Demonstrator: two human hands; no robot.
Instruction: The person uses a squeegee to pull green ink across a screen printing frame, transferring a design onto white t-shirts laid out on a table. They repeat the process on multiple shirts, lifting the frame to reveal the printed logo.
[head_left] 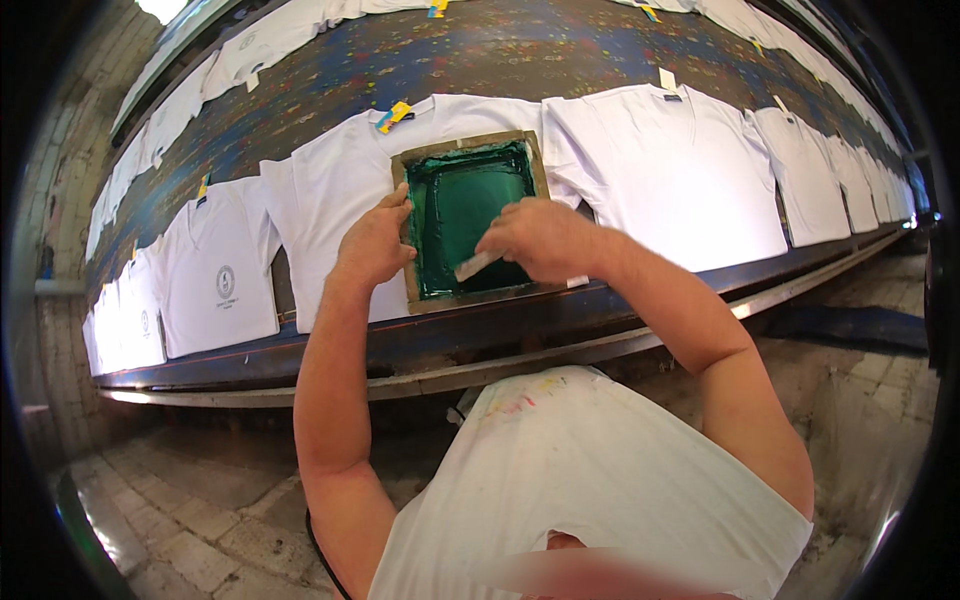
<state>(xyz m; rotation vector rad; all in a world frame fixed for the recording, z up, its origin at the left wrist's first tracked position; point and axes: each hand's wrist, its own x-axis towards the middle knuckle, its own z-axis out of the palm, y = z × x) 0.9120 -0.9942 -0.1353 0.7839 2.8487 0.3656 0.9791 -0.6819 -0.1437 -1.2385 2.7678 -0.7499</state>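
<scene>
A wooden-edged screen printing frame [460, 145] lies on a white T-shirt [330, 190] at the middle of the long table. Dark green ink [470, 195] covers the mesh inside it, with thick smears along the borders. At the frame's left side, my left hand [376, 240] grips the edge, thumb lower and fingers higher. My right hand [550, 240] is closed around a small squeegee [480, 266], which is tilted over the lower part of the mesh. Part of the squeegee is hidden under my fingers.
Plain white T-shirts [670, 180] lie in a row to the right. On the left, a shirt [225, 260] bears a small dark round print. The ink-spotted table [340, 65] has a metal rail [400, 388] along its near edge. More shirts [250, 45] line the far side.
</scene>
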